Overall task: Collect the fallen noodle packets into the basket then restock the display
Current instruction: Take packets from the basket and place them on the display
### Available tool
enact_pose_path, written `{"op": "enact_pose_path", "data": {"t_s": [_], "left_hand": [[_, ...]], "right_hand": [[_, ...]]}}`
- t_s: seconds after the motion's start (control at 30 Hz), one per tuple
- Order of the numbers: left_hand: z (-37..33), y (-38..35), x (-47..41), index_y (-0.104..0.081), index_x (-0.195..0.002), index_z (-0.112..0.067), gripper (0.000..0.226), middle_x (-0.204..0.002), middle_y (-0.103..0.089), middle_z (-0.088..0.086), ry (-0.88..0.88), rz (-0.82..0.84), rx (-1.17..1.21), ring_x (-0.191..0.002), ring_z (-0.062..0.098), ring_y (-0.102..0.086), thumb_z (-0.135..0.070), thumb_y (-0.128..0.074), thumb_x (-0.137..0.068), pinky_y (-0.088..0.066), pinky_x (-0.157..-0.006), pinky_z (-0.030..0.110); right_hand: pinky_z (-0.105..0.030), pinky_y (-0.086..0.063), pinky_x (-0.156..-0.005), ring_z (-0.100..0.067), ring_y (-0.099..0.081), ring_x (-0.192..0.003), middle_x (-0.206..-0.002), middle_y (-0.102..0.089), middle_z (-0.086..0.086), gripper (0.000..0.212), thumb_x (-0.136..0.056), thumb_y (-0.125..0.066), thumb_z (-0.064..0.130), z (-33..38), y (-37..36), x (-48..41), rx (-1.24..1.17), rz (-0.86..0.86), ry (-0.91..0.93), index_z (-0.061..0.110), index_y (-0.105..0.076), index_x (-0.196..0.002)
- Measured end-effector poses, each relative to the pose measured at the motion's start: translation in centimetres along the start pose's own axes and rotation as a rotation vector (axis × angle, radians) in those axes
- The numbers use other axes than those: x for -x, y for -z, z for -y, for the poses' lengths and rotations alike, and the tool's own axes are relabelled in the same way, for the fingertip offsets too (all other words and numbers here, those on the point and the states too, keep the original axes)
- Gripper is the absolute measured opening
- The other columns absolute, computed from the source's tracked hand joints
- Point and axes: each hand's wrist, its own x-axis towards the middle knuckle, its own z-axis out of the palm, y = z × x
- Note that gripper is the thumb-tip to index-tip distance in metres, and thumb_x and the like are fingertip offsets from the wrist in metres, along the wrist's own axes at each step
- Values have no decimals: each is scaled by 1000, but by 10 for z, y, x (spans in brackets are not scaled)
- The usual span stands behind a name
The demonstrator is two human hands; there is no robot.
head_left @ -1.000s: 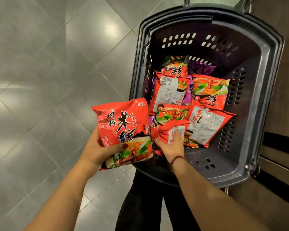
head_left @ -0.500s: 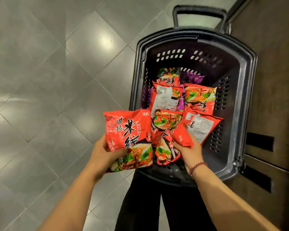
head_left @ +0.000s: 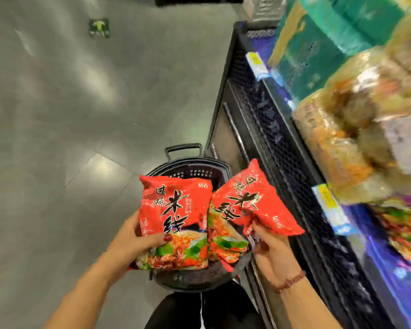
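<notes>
A: Item one, left hand [head_left: 133,238]?
B: Fingers [head_left: 161,239] curled round a red noodle packet [head_left: 176,210], held upright, thumb on its front.
A: Item two, right hand [head_left: 271,248]?
B: Bead bracelet [head_left: 290,281] at the wrist; fingers [head_left: 259,231] pinch a second red packet [head_left: 249,203], tilted toward one o'clock, touching the first.
A: Surroundings?
B: Beneath both packets, a black basket [head_left: 188,167] on the grey floor [head_left: 57,115]; a stocked shelf [head_left: 271,129] at three o'clock, blurred.

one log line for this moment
phase: restock | left grip: holds upright red packet | right grip: holds tilted red packet | basket: below both | shelf: right, blurred
</notes>
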Motion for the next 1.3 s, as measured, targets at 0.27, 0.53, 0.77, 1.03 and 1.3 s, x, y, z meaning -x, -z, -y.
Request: {"op": "enact_pose_path", "data": {"t_s": [0.27,0.53,0.77,1.03,1.3], "left_hand": [[-90,-78,23,-57,-114,-13,98,-102,-72,18,-156,178,-65,-94,41,-68,-37,-94,-26,-55,-83,56],[-125,-185,63,-60,-114,-13,101,-98,-74,14,-301,361,-66,-88,31,-70,-36,-91,-20,-54,-82,46],[-116,-288,98,-63,-109,-11,103,-94,-75,11,-394,515,-76,-83,25,-70,-42,-94,-16,-53,-79,42],[-91,-400,131,-61,-114,-2,114,-101,-73,18,-389,772,-93,-83,25,-72,-34,-99,-12,-59,-65,32],[-64,-492,165,-64,-104,-1,107,-91,-74,18,-330,892,-187,-75,25,-72,-34,-98,-8,-58,-62,31]], "right_hand": [[-44,-55,-87,-28,-65,-106,-116,-69,-10,99,-38,-96,46,87,-32,73,-122,12,357,12,-57,-123],[-53,-53,-89,-26,-70,-97,-105,-73,-4,92,-38,-98,23,148,15,141,157,-196,749,17,-54,-119],[-49,-51,-95,-24,-68,-103,-114,-70,-6,97,-47,-95,27,186,85,195,170,-424,862,13,-48,-130],[-22,-56,-74,-6,-69,-84,-89,-73,16,55,-64,-84,-5,220,180,270,240,-609,983,23,-58,-103],[-21,-36,-102,12,-50,-106,-123,-46,25,84,-71,-84,26,228,273,353,239,-763,1021,24,-36,-140]]}}
